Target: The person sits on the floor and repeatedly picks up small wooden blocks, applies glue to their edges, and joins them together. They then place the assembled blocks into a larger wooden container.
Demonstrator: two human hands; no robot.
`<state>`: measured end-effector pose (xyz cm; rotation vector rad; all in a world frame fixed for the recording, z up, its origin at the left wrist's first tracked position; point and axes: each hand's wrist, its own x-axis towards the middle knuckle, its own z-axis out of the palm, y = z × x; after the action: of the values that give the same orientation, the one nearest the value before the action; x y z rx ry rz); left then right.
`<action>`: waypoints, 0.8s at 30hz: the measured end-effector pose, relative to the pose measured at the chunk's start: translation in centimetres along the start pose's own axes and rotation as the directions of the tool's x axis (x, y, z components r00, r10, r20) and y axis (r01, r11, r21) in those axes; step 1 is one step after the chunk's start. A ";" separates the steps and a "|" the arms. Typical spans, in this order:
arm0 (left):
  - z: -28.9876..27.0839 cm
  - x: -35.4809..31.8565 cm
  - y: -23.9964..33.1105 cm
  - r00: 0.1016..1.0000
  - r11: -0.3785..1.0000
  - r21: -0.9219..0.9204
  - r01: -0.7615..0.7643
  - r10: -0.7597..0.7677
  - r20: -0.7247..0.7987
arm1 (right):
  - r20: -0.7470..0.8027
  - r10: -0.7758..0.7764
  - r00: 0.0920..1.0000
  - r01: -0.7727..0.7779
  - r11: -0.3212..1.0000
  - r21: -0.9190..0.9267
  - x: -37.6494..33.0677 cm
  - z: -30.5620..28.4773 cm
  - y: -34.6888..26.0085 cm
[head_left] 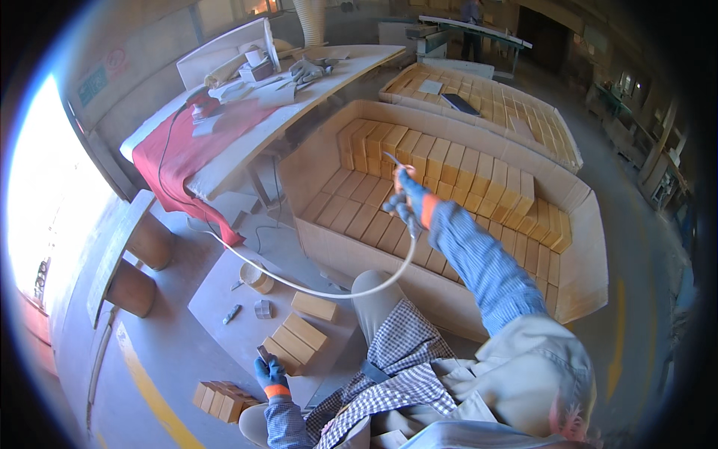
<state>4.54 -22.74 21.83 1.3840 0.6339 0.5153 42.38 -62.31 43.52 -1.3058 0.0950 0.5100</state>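
Note:
My right hand (406, 203), in a blue-grey glove with an orange cuff, is wrapped round an air blow gun (391, 158). Its thin nozzle tilts up and left over the large open carton (456, 299). A pale hose (340, 295) curves from the gun down to the left. Inside the carton, rows of wooden blocks (419, 153) are stacked higher along the far side than the near side. Low on the left, my left hand (272, 376) is closed on a small dark block (263, 353). Right beside it lie several wooden blocks (295, 340) on a grey board.
A worktable (329, 71) with red cloth (202, 146), a sander (199, 105) and gloves (310, 69) stands at far left. Behind the carton, another full carton (523, 105) bears a dark flat device (460, 104). Tape rolls (256, 278) and a knife (232, 314) lie near the board's left.

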 end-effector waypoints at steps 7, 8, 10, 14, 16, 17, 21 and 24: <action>-0.6 0.3 -0.9 0.998 0.993 -0.118 -0.008 0.015 0.059 | -0.256 -0.032 0.966 0.092 0.970 0.223 -1.5 -2.2 -0.8; -0.5 0.6 -1.0 0.997 0.989 -0.148 0.021 -0.010 0.077 | -0.321 -0.030 0.947 0.114 0.962 0.247 -3.3 -4.0 0.5; -0.4 0.9 -1.1 0.998 0.999 -0.045 -0.011 0.013 0.061 | -0.303 -0.053 0.952 0.188 0.880 0.437 -7.9 -8.4 3.3; -0.4 1.4 -1.2 0.995 0.999 -0.014 -0.030 0.031 0.090 | -0.656 -0.048 0.754 0.468 0.740 0.483 -14.1 -12.2 7.1; -0.4 1.6 -1.4 0.994 0.999 -0.019 -0.032 0.034 0.099 | -0.640 -0.048 0.767 0.469 0.723 0.508 -15.5 -11.4 7.4; -0.5 1.6 -1.5 0.994 0.999 -0.030 -0.018 0.021 0.107 | -0.633 -0.049 0.772 0.455 0.739 0.497 -15.9 -10.4 7.4; -1.0 1.9 -1.7 0.993 0.999 -0.050 0.017 -0.011 0.120 | -0.423 0.039 0.905 0.137 0.916 0.378 -15.0 -5.3 8.7; -1.0 1.9 -1.6 0.992 0.999 -0.034 -0.007 0.011 0.127 | -0.369 0.073 0.926 0.108 0.888 0.447 -14.3 -4.9 10.6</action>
<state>5.25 -20.94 19.94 1.3766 0.5136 0.4390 26.41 -69.47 37.66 -0.9156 0.4988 0.1912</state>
